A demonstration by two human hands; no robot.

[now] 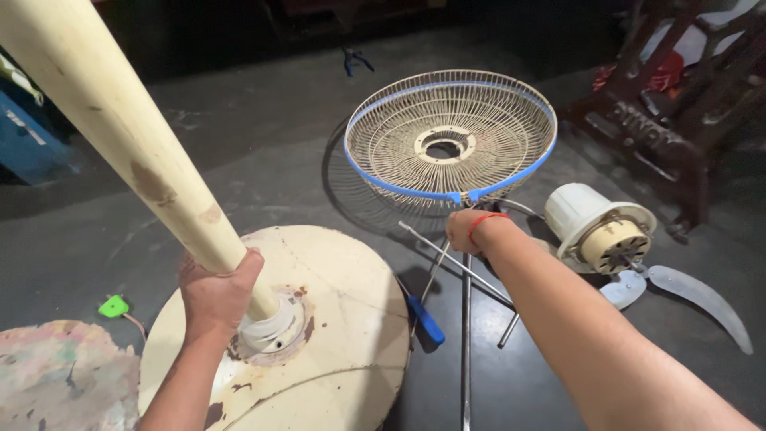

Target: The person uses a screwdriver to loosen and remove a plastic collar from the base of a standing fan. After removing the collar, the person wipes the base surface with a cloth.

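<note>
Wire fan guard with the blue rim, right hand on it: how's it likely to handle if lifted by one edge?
The fan guard looks light for its size: thin open wire, mostly air. It probably flexes somewhat, since only the blue rim and a small centre ring tie the wires. The right hand is at its lower edge and it stands tilted on the floor, so it may roll or flop flat if released.

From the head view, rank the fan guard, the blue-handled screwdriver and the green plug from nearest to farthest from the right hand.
1. Fan guard: its blue rim is right at the right hand, just beyond it.
2. Blue-handled screwdriver: on the floor below the hand, beside the round base.
3. Green plug: far left, past the left hand.
</note>
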